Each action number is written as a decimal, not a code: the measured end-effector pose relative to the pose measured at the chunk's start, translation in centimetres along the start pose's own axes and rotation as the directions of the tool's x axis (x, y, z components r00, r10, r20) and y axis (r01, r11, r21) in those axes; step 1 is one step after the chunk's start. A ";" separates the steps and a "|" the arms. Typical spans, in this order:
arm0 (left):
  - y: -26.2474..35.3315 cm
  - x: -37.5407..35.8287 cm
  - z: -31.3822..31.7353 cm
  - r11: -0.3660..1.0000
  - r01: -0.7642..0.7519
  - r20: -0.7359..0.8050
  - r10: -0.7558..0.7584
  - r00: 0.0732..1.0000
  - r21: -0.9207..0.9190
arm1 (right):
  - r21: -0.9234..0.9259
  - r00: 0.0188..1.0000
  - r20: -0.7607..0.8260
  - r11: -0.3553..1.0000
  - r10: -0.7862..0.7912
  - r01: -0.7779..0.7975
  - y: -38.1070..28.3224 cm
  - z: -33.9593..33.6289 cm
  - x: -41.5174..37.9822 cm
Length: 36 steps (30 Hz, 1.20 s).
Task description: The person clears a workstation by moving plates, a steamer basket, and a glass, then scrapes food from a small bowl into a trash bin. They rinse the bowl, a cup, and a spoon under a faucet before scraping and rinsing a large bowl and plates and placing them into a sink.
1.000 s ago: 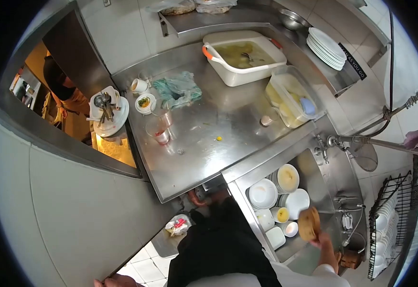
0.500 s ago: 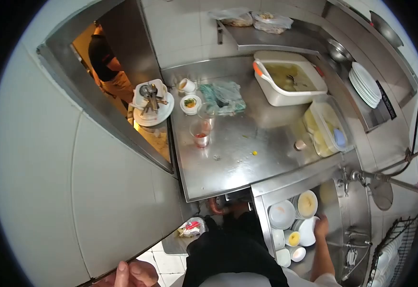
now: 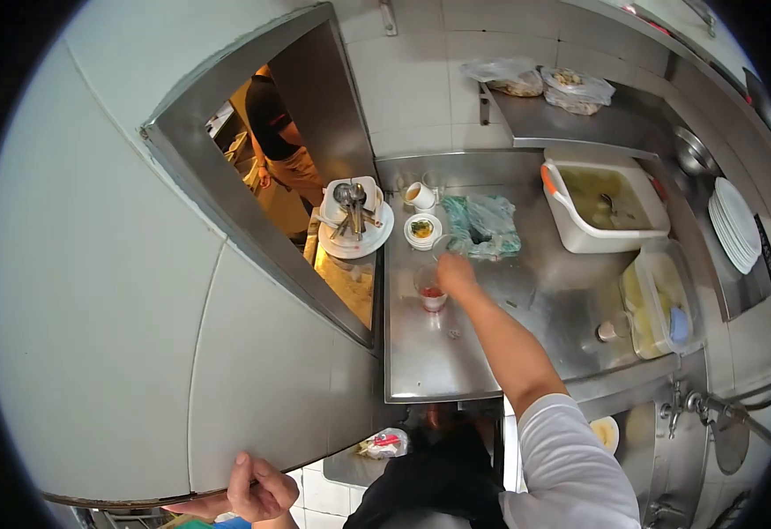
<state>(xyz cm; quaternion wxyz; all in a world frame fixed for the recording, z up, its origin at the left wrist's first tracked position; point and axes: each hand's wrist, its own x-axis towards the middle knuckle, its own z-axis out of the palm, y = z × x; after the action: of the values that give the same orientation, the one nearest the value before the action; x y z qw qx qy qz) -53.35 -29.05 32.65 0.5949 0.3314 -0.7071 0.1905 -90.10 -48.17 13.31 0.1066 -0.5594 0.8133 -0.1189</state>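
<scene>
My right hand [image 3: 458, 277] reaches over the steel counter to two clear plastic cups. It touches or nearly touches the cup with red residue [image 3: 432, 298]; the other clear cup [image 3: 443, 247] is just behind the knuckles. My fingers are hidden from view, so their grip does not show. Low at the left, my left hand [image 3: 262, 490] is by the lower edge of the white tiled wall [image 3: 271, 388], its fingers apart and partly bent, with nothing visible in them. Beyond the cups are stacked small bowls with food scraps [image 3: 422, 231], a white cup [image 3: 420, 196] and a crumpled greenish plastic bag [image 3: 482, 227].
Plates with cutlery [image 3: 359, 245] stand in the hatch, a person [image 3: 275, 132] behind. A white tub of murky water [image 3: 592, 238] and a clear container [image 3: 665, 339] sit on the counter [image 3: 544, 317]. The sink [image 3: 641, 450] is lower right; plates [image 3: 735, 225] are stacked at right.
My right hand has left the white dishes in the sink and moved up and left to the cups on the counter. The view has shifted left; my left hand stays by the wall edge.
</scene>
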 end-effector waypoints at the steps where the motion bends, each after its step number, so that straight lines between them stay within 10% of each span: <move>1: 0.0 0.0 0.1 1.000 0.003 0.002 -0.003 1.000 0.006 | -0.005 1.000 0.003 1.000 -0.009 0.009 0.1 0.4 0.2; 12: -0.2 -0.2 2.2 0.997 -0.033 -0.072 0.037 0.997 0.063 | 0.009 0.997 0.009 0.997 0.071 -0.071 7.4 -3.6 -4.5; 14: -2.5 -2.8 0.4 0.959 0.260 -0.010 -0.263 0.965 -0.111 | -0.095 0.993 0.099 0.994 0.061 -0.051 10.7 -7.1 -6.9; 15: -1.1 -0.2 0.3 0.954 -0.107 0.148 0.067 0.987 0.280 | -0.099 0.990 0.094 0.990 0.105 -0.096 12.5 -8.2 -7.6; 24: -0.8 -0.6 1.5 0.998 0.043 0.037 -0.045 0.998 0.055 | -0.165 0.971 -0.141 0.962 0.195 -0.217 36.2 -10.5 -10.0; 31: 0.1 0.5 1.9 0.999 0.047 0.060 -0.049 0.997 0.027 | -0.220 0.922 -0.031 0.897 0.386 -0.383 36.6 -14.1 -12.5; 34: 1.4 1.4 2.2 0.817 -0.156 0.110 0.113 0.987 0.556 | -0.168 0.952 -0.225 0.954 0.207 -0.247 37.0 -13.9 -13.0; 36: -0.5 -0.4 1.6 0.983 0.126 0.001 -0.127 0.992 0.135 | -0.094 0.955 -0.251 0.977 0.160 -0.189 36.4 -13.9 -13.2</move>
<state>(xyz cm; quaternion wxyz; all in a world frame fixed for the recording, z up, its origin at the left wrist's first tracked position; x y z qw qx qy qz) -54.11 -30.35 31.87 0.5786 0.4160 -0.6730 0.1980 -121.92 -22.26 15.71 -0.0162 -0.4718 0.8721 -0.1286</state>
